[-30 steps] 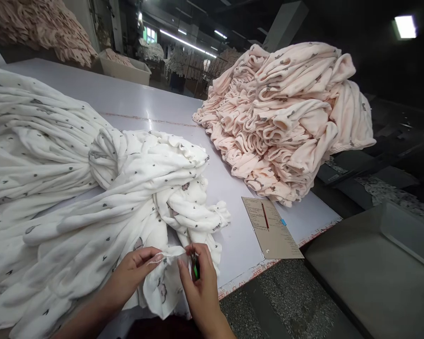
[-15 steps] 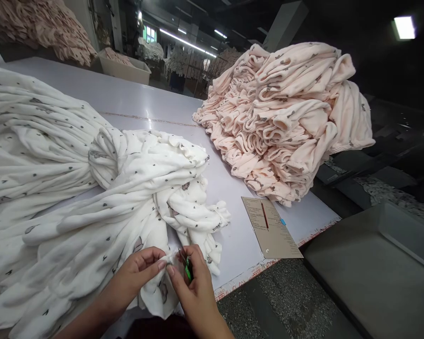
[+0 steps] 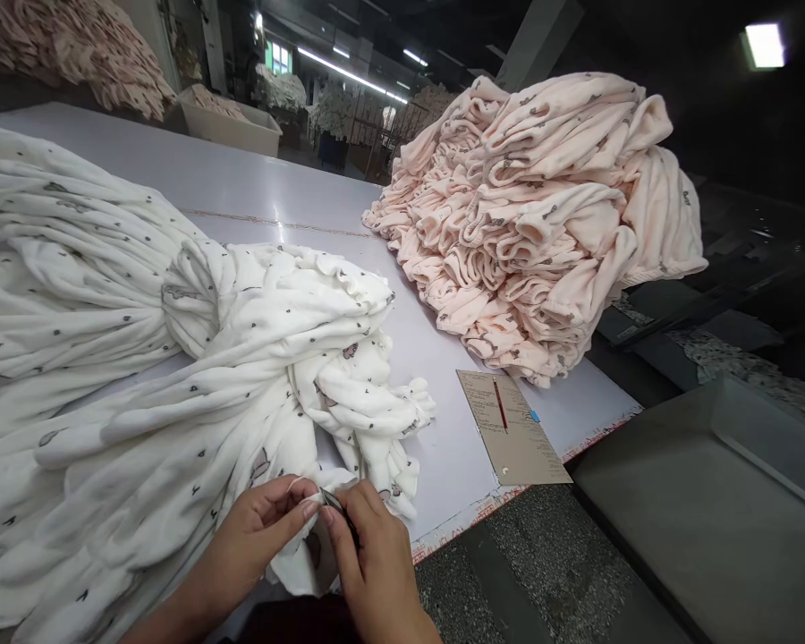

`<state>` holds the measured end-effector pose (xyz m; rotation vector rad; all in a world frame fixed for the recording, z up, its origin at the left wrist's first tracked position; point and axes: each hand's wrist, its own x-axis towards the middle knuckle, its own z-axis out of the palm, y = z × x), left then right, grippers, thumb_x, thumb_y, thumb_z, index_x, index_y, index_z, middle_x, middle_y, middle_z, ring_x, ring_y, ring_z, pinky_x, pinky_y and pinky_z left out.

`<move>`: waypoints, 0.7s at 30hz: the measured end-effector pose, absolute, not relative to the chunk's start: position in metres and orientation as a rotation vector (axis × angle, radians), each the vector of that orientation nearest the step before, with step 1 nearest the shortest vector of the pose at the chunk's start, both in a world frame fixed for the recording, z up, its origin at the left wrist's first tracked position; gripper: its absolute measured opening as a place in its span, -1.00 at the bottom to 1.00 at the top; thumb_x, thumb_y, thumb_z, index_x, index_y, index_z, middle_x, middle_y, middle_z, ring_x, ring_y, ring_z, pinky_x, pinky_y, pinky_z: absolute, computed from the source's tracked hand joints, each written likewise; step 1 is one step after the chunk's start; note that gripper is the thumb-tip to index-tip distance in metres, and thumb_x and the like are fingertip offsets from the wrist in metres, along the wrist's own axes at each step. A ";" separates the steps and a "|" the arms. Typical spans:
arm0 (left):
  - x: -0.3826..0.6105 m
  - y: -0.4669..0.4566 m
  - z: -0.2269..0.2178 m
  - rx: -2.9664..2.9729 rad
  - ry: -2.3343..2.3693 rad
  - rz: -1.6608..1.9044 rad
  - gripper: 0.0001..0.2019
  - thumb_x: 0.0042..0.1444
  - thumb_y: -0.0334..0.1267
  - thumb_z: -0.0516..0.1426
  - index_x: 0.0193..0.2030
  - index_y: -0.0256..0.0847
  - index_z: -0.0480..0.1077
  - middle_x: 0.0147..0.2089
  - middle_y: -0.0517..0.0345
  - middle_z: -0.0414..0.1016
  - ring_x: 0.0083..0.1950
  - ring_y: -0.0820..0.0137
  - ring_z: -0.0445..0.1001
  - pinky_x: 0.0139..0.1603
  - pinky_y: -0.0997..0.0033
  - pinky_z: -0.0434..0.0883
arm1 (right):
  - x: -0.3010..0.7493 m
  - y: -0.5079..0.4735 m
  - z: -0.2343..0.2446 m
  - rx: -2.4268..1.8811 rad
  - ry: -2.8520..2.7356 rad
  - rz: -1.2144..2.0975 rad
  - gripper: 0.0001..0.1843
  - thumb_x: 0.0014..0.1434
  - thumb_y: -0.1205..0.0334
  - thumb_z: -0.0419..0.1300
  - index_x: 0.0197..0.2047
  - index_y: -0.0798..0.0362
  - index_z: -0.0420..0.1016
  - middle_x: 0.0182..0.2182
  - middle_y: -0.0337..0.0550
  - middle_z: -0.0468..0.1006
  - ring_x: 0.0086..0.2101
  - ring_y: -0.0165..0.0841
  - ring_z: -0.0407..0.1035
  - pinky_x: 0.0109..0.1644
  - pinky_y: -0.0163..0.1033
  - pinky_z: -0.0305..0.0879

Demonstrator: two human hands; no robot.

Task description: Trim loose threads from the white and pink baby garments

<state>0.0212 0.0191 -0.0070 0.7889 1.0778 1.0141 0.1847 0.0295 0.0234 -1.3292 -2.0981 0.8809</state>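
Observation:
White fabric (image 3: 255,349) with small dark prints lies in a long gathered heap over the left of the table. My left hand (image 3: 258,528) is closed, pinching the edge of this fabric between thumb and fingers, with a thin pale thread looping over the fingertips. Wrapped in my right hand (image 3: 376,555) are thread snips (image 3: 334,503), their dark blades pointing at the pinched edge. The blade tips are right beside my left fingertips; whether they touch the thread I cannot tell. Most of the snips' handle is hidden by my fingers.
A tall pile of pink printed fabric (image 3: 543,215) stands on the table (image 3: 422,335). Near the front edge lies a written-on cardboard sheet (image 3: 520,452) with a reddish pencil (image 3: 500,404) on it. A grey bin (image 3: 711,501) is at the right, a pale tub (image 3: 241,130) behind.
My right hand has turned, bringing the snips' blades down to the fabric edge at my left fingertips. The green part of the snips is now hidden. A thread now shows over my left fingers.

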 end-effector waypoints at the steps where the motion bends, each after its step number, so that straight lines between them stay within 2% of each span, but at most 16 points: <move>1: 0.020 0.019 -0.007 0.802 1.083 1.001 -0.74 0.03 -0.05 0.24 -0.27 -0.20 0.47 -0.31 0.20 0.48 -0.20 0.40 0.40 -0.13 0.51 0.38 | 0.186 0.030 0.023 -1.321 -2.046 0.942 -0.76 0.35 0.18 -0.04 -0.24 0.01 0.42 -0.34 -0.17 0.42 -0.32 -0.33 0.37 -0.30 -0.33 0.19; 8: 0.019 0.018 -0.010 0.943 1.141 0.936 -0.73 0.10 0.00 0.16 -0.26 -0.17 0.44 -0.34 0.19 0.43 -0.25 0.37 0.40 -0.19 0.47 0.38 | 0.187 0.032 0.017 -1.262 -1.873 1.121 -0.75 0.33 0.15 0.01 -0.34 0.05 0.38 -0.39 -0.23 0.37 -0.34 -0.39 0.29 -0.27 -0.35 0.15; 12: 0.008 0.011 -0.019 1.161 1.199 1.027 -0.82 0.18 -0.08 0.09 -0.25 -0.10 0.41 -0.03 0.15 0.42 0.09 0.29 0.32 0.13 0.49 0.21 | 0.190 0.035 0.004 -1.276 -1.758 1.160 -0.71 0.30 0.12 0.03 -0.41 0.06 0.33 -0.44 -0.27 0.33 -0.37 -0.41 0.26 -0.30 -0.38 0.17; 14: -0.008 0.007 -0.029 1.354 1.278 0.946 -0.81 0.21 -0.10 0.02 -0.20 -0.07 0.41 0.02 0.15 0.43 0.14 0.26 0.32 0.16 0.50 0.21 | 0.200 0.040 -0.009 -1.340 -1.689 1.113 -0.72 0.30 0.08 0.02 -0.39 0.06 0.31 -0.44 -0.27 0.31 -0.37 -0.40 0.26 -0.29 -0.37 0.21; 17: -0.040 0.003 -0.048 1.733 1.472 0.555 -0.75 0.19 -0.13 -0.03 -0.19 -0.07 0.44 -0.14 0.12 0.54 -0.02 0.18 0.45 -0.02 0.42 0.35 | 0.223 0.055 -0.035 -1.448 -1.591 1.006 -0.75 0.27 0.05 0.04 -0.27 0.07 0.31 -0.37 -0.22 0.32 -0.32 -0.37 0.30 -0.24 -0.33 0.27; 21: -0.067 0.004 -0.068 1.909 1.638 0.258 -0.70 0.17 -0.19 -0.10 -0.38 -0.14 0.42 -0.22 0.02 0.57 -0.16 0.13 0.48 -0.14 0.27 0.35 | 0.250 0.072 -0.066 -1.549 -1.571 0.878 -0.68 0.21 0.05 0.09 -0.07 0.11 0.32 -0.23 -0.10 0.36 -0.21 -0.31 0.35 -0.22 -0.29 0.34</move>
